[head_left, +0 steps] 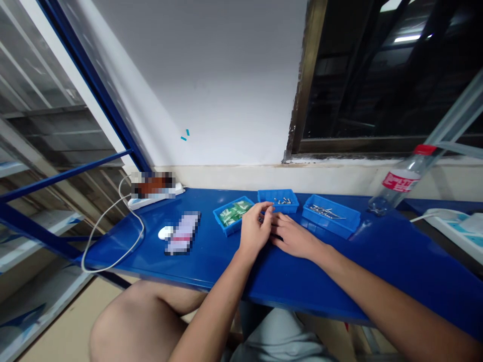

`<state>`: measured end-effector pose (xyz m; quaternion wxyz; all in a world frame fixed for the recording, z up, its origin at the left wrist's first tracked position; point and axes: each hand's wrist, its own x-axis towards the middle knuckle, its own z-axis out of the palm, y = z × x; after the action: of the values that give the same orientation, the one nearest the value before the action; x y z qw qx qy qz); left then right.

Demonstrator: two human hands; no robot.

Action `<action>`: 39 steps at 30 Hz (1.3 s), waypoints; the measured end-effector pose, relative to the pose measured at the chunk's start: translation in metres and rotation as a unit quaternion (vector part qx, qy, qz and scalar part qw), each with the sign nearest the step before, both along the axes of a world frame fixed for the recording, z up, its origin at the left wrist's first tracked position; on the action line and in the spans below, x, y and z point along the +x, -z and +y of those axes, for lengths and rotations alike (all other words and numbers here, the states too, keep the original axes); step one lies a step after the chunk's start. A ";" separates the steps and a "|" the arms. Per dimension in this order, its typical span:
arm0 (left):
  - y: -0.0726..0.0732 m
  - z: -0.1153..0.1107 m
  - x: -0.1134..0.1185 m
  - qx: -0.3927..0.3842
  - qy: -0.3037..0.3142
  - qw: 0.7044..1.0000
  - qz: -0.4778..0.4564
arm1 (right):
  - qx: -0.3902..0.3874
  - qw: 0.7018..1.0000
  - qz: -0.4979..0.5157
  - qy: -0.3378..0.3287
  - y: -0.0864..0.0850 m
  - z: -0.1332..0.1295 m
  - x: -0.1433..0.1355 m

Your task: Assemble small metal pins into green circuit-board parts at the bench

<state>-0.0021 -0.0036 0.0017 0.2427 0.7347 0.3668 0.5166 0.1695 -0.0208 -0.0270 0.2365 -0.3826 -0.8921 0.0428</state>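
Left hand [256, 226] and right hand [293, 235] meet near middle blue bin [269, 195] — fingertip work, likely; can't tell either grip — next move probably needs precision.

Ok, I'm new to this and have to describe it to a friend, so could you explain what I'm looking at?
There is no machine here: each grip is a person's bare hand. The single picture comes from a camera worn on the head, looking forward and down.

The left grip and right grip meet over a blue table. Whether they hold something small is hidden by the fingers.

Around them are three blue bins: one with green packets, one with small metal pieces, one with thin metal rods. A clear bottle with a red cap is to the right; a white round object lies to the left, beside a pixelated item.
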 end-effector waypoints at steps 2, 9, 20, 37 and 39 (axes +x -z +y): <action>0.000 0.000 0.000 0.000 0.001 1.000 0.001 | 0.008 1.000 0.001 0.017 0.003 0.005 0.007; 0.001 0.001 0.001 0.001 0.005 1.000 0.004 | 0.042 0.998 0.017 0.054 0.008 0.016 0.018; 0.002 0.001 0.002 0.001 0.014 1.000 0.019 | 0.038 0.997 0.019 0.067 0.007 0.016 0.023; 0.003 0.002 0.003 0.002 0.028 0.999 0.035 | 0.049 0.996 0.027 0.066 0.012 0.020 0.025; 0.004 0.003 0.002 0.003 0.027 0.999 0.042 | 0.056 0.995 0.027 0.076 0.011 0.019 0.023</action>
<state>0.0003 -0.0011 -0.0019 0.2390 0.7660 0.3548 0.4798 0.1923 -0.0022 -0.0384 0.2841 -0.4344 -0.8546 -0.0146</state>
